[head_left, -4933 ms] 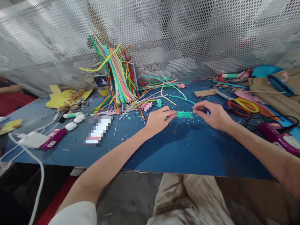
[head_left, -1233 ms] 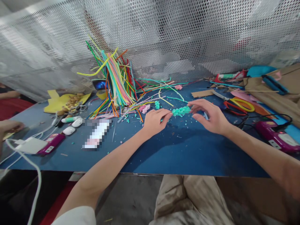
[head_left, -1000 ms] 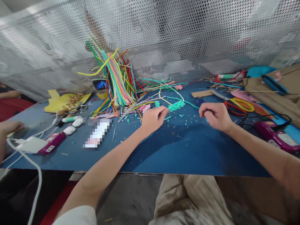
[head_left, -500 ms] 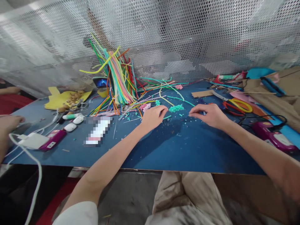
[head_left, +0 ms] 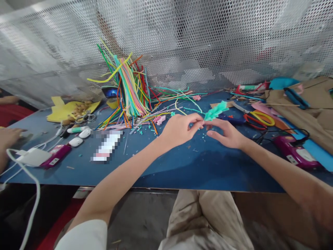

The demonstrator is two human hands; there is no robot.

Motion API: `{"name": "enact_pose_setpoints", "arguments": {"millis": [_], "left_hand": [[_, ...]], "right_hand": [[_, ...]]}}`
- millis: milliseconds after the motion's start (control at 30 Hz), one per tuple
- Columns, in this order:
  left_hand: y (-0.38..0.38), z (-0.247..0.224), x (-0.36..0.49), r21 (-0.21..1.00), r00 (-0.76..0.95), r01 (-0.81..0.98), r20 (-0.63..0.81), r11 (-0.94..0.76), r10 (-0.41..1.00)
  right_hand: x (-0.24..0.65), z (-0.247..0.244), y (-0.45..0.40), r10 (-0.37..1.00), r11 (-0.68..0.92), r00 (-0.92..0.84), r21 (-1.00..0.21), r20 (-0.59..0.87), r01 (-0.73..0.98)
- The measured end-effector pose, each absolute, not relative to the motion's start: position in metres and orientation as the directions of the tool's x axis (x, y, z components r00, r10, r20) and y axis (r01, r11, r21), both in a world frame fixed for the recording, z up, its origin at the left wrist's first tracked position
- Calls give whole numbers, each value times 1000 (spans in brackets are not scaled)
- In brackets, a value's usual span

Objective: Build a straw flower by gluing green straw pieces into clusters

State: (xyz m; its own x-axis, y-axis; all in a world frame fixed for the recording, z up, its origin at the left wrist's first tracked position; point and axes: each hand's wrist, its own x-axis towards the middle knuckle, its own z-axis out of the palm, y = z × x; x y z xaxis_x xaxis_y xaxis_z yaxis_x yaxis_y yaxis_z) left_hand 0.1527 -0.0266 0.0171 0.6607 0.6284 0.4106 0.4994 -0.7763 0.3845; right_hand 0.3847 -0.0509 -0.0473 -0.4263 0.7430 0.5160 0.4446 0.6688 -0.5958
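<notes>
A fluffy teal-green piece (head_left: 216, 111) is held up above the blue table, tilted to the upper right. Its lower left end is pinched between the thumb and fingertips of my left hand (head_left: 183, 129). My right hand (head_left: 227, 132) is beside it, thumb and index finger apart, with the index fingertip at or very near the pinched end; whether it touches is unclear. Behind my left hand a small pink curly piece (head_left: 159, 120) lies on the table among small teal clippings.
Upright bundle of coloured fuzzy stems (head_left: 130, 86) stands by the perforated metal wall. Yellow-handled scissors (head_left: 262, 118) and a purple power strip (head_left: 296, 151) lie right. At left are a white charger (head_left: 35, 156), yellow sheet (head_left: 61, 113) and another person's hand (head_left: 10, 139).
The teal-green piece has been picked up off the table and raised to the right in my left hand. My two hands have come together.
</notes>
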Motion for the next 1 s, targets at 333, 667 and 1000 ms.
{"name": "enact_pose_setpoints", "arguments": {"millis": [333,667,1000], "left_hand": [[8,25,202,82,755,519,423,-851,501],[92,31,132,221,618,686,326,-693,716],[126,-40,116,128,353,917,183,-378,918]], "right_hand": [[376,-59,-34,903,424,170,-883,395,-201],[417,-16,-25,726,673,473,-656,499,-341],[417,-13,-37,755,636,335,-754,563,-165]]}}
